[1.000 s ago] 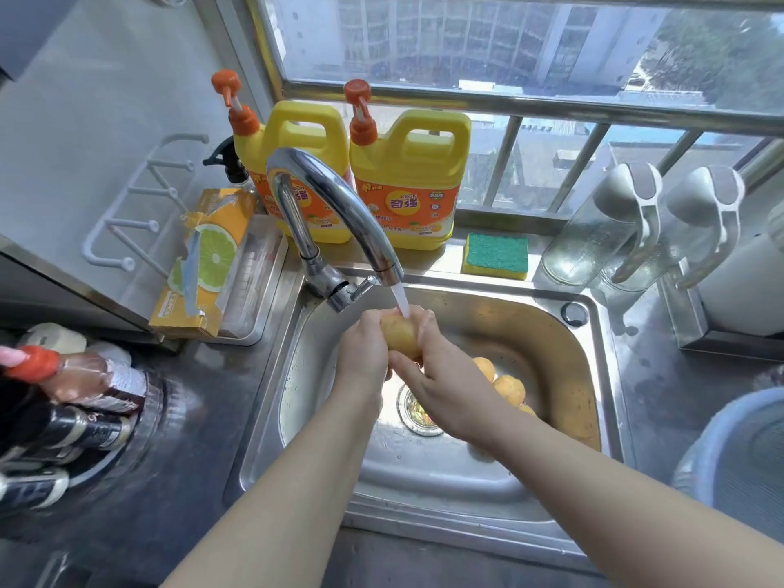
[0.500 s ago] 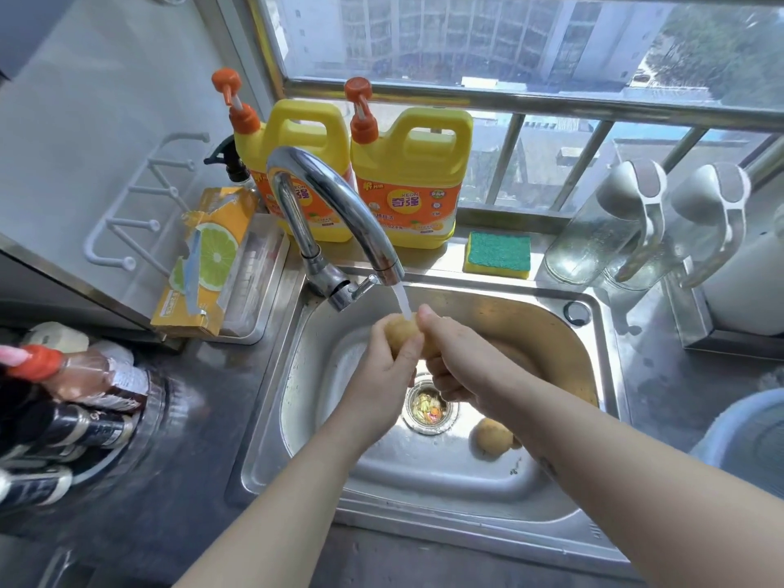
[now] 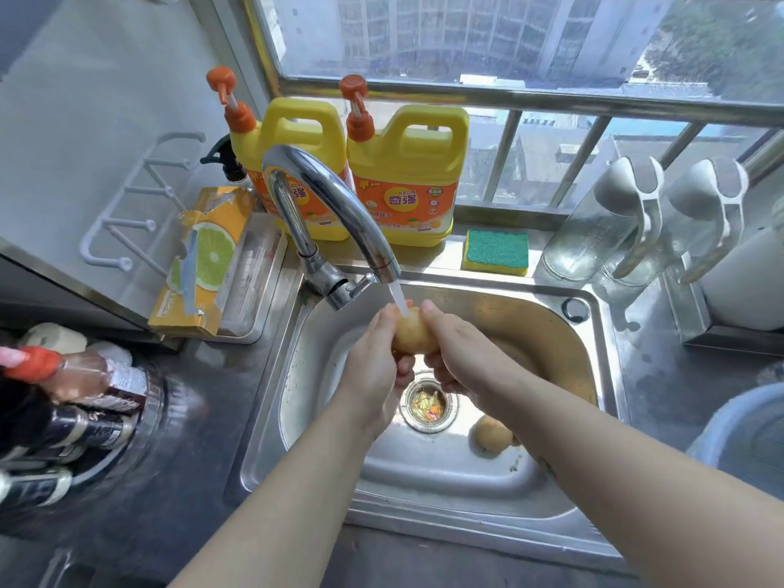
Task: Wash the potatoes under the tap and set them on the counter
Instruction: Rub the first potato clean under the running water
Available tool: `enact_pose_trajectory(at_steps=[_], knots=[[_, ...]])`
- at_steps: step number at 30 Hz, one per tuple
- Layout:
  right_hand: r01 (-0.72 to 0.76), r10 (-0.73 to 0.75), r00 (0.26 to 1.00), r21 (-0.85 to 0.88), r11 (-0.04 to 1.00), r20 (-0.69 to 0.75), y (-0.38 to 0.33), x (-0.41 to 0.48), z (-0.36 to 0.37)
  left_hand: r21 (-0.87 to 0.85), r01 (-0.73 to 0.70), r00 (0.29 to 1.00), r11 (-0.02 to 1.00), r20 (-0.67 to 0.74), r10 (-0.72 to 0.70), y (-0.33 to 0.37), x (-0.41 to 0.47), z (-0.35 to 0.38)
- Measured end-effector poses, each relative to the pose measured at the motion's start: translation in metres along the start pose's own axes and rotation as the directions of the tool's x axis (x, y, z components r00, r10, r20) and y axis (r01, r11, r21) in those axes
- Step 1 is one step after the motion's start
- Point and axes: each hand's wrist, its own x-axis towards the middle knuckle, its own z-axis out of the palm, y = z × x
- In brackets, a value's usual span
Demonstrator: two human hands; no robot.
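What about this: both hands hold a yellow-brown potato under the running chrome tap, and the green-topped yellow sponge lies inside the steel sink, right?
Not quite. In the head view the green-topped yellow sponge lies on the ledge behind the steel sink, not inside. Otherwise yes: left hand and right hand hold the yellow-brown potato under the running chrome tap.

Left grip (image 3: 373,369), right grip (image 3: 462,354) holding potato (image 3: 413,336), under tap (image 3: 326,197)
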Motion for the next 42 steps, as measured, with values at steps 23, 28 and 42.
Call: enact_pose_trajectory(at_steps=[23, 28, 42], knots=[[0.181, -0.154, 0.982, -0.301, 0.936, 0.111, 0.014, 0.002, 0.007, 0.072, 0.023, 0.954, 0.997, -0.300, 0.000, 0.001, 0.011, 0.005], [0.220, -0.226, 0.974, -0.196, 0.956, -0.008, 0.012, 0.006, 0.013, -0.049, 0.004, 0.982, 0.999, -0.188, -0.013, 0.000, 0.003, 0.005], [0.164, -0.164, 0.985, -0.015, 0.986, -0.060, 0.015, 0.000, 0.009, -0.138, 0.039, 0.980, 0.990, -0.186, -0.064, 0.008, -0.002, 0.009]])
